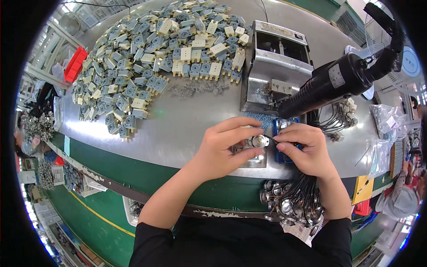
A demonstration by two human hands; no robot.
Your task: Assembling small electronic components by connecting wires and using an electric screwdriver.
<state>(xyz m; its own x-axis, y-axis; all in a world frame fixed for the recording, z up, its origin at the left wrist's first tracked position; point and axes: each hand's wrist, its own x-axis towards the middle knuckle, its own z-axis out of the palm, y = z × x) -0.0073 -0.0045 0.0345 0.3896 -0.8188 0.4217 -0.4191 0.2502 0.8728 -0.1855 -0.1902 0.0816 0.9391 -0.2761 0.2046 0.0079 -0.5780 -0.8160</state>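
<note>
My left hand is closed around a small round metal part with a clear, shiny top, just above a metal block on the bench. From the part's right side runs a short black cable. Thumb and fingers of my right hand pinch this cable close to the part. Under the right hand, partly covered, is a blue tray. Small bluish screws lie just beyond both hands. Nearer to me, a bundle of black cables with round metal ends lies at the bench's edge.
A large heap of grey and cream switch-like blocks covers the back left, with loose springs before it. A metal screw feeder stands behind my hands. The black power screwdriver slants in from the right. White-ended cables lie beyond it.
</note>
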